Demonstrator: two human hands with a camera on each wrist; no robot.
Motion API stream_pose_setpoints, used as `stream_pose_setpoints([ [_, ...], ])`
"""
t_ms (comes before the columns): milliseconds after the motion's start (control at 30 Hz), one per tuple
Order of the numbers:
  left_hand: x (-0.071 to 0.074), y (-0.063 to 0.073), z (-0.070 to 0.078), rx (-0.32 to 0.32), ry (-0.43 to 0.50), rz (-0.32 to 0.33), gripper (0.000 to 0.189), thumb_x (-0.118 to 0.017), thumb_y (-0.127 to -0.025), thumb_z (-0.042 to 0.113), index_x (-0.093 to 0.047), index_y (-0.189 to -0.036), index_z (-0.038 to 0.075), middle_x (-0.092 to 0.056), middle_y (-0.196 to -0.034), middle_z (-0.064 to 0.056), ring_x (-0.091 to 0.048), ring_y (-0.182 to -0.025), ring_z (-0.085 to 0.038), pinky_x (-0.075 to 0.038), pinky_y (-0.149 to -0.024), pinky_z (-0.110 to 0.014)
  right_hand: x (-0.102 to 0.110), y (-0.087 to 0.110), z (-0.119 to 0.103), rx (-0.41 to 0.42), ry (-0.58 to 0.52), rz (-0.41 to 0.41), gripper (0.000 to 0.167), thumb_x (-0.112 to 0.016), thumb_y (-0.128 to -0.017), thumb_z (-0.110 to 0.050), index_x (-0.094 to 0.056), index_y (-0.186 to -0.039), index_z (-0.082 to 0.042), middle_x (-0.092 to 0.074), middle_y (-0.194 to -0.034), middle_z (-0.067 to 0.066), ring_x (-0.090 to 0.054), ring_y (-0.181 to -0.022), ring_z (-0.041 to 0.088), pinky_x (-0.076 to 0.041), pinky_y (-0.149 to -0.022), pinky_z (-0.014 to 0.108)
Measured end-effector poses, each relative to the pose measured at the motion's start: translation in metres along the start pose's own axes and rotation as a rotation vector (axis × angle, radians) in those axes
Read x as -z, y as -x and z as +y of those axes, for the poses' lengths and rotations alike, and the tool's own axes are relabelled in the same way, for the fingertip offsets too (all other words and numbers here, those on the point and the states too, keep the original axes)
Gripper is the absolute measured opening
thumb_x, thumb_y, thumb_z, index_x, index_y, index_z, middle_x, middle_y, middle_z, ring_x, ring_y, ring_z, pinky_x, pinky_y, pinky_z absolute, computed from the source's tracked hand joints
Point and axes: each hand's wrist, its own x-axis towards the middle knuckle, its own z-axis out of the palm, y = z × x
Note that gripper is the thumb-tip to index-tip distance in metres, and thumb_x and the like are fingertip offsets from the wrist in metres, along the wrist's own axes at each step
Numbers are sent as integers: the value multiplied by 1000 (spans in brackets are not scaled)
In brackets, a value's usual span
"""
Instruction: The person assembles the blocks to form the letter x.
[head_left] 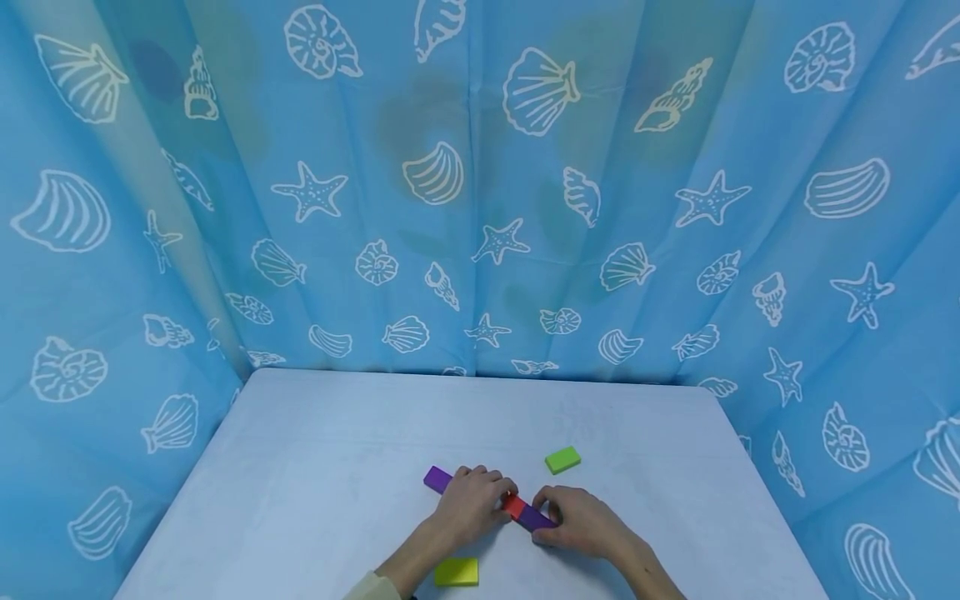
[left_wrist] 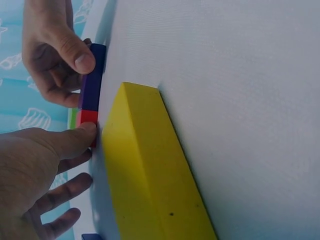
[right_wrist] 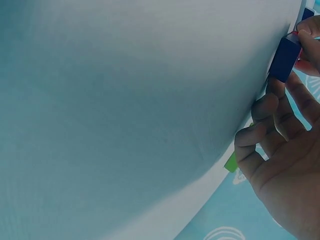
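On the white table, a red block [head_left: 514, 505] and a dark purple block [head_left: 536, 518] lie end to end in a slanting line. My left hand [head_left: 472, 504] pinches the red block, its thumb on the near side in the left wrist view. The dark purple block [left_wrist: 92, 80] is held at its outer end between thumb and fingers of my right hand [head_left: 581, 521]. A brighter purple block [head_left: 437, 478] sticks out beyond the left hand, which hides its inner end. Whether it touches the red block cannot be seen.
A yellow block [head_left: 456, 572] lies close by the left forearm and looms large in the left wrist view. Farther back, a lime green block [head_left: 562, 459] rests beyond the right hand. Behind the table [head_left: 337, 433] hangs a blue curtain [head_left: 510, 275] with white shells.
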Motion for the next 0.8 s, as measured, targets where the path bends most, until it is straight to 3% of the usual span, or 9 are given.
stream_pose_setpoints([
  [800,4,0,0,-19,-8,-10,32,-82,-83,41,-73,-112,31,-70,-99,14,-57,-86,-8,-50,-89,-38,-1,1,-1,-9,-16,-5,38,-81,-82,-43,-68,-111,-23,-59,-80,-5,-54,-73,14,-41,-68,34],
])
